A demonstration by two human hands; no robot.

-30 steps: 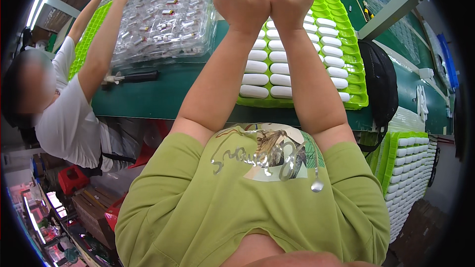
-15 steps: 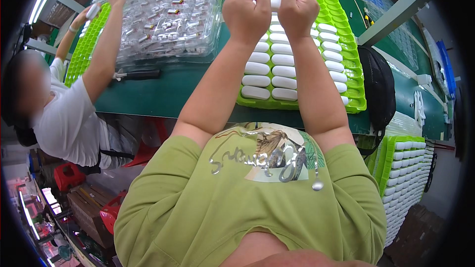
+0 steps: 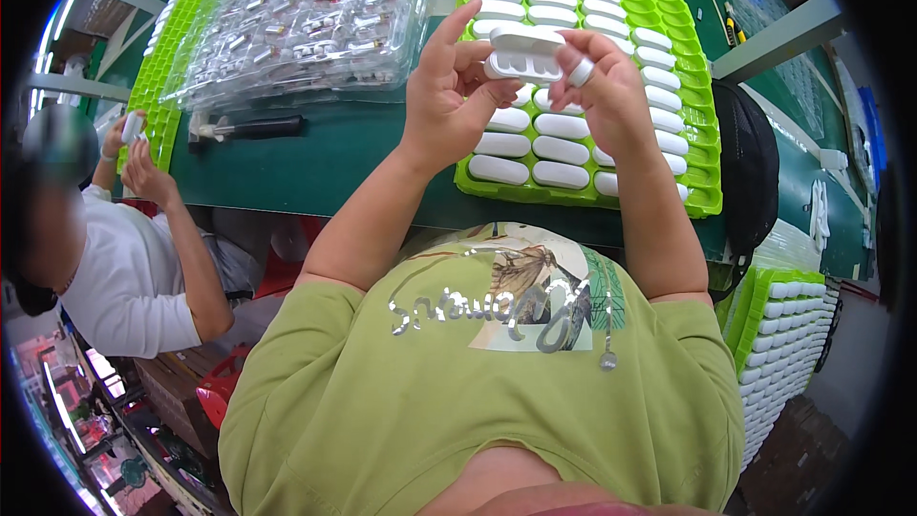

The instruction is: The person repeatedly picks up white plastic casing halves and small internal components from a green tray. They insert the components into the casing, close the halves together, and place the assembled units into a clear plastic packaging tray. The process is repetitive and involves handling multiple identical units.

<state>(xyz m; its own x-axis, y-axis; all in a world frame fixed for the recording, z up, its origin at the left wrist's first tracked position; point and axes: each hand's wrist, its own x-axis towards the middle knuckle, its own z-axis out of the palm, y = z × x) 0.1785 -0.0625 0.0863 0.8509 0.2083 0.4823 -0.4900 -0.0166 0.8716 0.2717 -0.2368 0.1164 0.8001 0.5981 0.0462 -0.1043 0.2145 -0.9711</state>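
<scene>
Above the tray, an oblong white case (image 3: 523,65) stands with its lid raised, showing moulded hollows inside. My left hand (image 3: 447,100) grips its left end between thumb and fingers, with the index finger stretched upward. At the right end, the fingers and thumb of my right hand (image 3: 611,96) close on the same case. A white band (image 3: 580,73) circles my right thumb. Beneath both hands lies the bright green tray (image 3: 702,177), its pockets holding rows of similar closed white cases (image 3: 561,150). Several cases are partly hidden by my hands.
Left of the tray, stacked clear plastic trays (image 3: 315,29) carry small metallic parts. A black-handled hammer-like tool (image 3: 253,127) lies on the green table (image 3: 334,167). At left, a co-worker (image 3: 134,268) handles a white case. A black bag (image 3: 745,162) and another filled tray (image 3: 778,344) are right.
The white case has come open in my hands. My hands have moved lower, and my left index finger has lifted. The co-worker's hands have come down and closer to their body.
</scene>
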